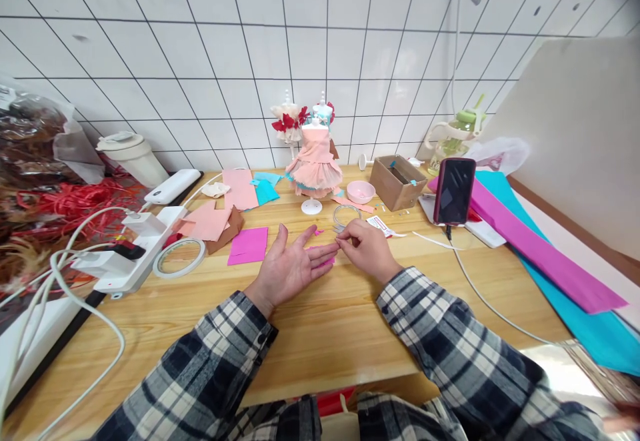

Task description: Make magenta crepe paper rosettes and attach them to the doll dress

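Observation:
My left hand (297, 267) is palm up over the wooden table, its fingers stretched out and spread. At its fingertips my right hand (367, 244) is closed in a pinch; whatever is between the fingers is too small to make out. Small magenta scraps (319, 232) lie just beyond the left fingers, and more magenta shows beneath them. To the left lies a magenta paper sheet (248, 245). Behind the hands stands a small dress form (317, 154) wearing a pink ruffled dress. A ring of tape (347, 214) lies behind the right hand.
At left are a power strip (137, 254) with cables, a tape roll (179, 258) and pink paper (205, 219). Behind stand a pink bowl (361, 192) and a cardboard box (399, 184). On the right are a propped phone (455, 191) and long magenta (545, 247) and blue sheets (595, 344).

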A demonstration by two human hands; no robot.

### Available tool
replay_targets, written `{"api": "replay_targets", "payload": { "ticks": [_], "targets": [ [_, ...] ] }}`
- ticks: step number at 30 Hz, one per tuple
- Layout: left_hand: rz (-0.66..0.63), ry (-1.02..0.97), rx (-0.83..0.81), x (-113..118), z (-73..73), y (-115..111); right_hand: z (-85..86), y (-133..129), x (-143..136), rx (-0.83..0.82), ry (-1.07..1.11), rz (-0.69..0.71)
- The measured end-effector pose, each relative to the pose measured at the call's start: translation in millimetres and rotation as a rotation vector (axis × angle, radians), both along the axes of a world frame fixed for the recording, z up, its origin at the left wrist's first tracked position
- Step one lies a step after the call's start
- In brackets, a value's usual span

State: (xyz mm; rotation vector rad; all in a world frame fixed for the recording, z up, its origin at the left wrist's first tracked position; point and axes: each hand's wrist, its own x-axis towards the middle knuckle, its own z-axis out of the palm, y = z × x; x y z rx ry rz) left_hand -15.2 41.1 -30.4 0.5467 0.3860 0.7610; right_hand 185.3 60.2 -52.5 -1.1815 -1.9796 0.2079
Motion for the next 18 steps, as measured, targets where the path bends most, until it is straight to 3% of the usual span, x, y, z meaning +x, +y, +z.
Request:
{"api": "replay_targets", "payload": {
  "ticks": [11, 18],
  "targets": [
    [0.036, 0.053, 0.036, 2.5, -5.4, -0.5, -6.8, 9.7, 13.0, -0.194, 0.064, 0.143],
    [0.020, 0.025, 0.009, 0.4, -4.6, 0.8, -1.7, 7.7, 13.6, -0.244, 0.011, 0.200]
  ]
}}
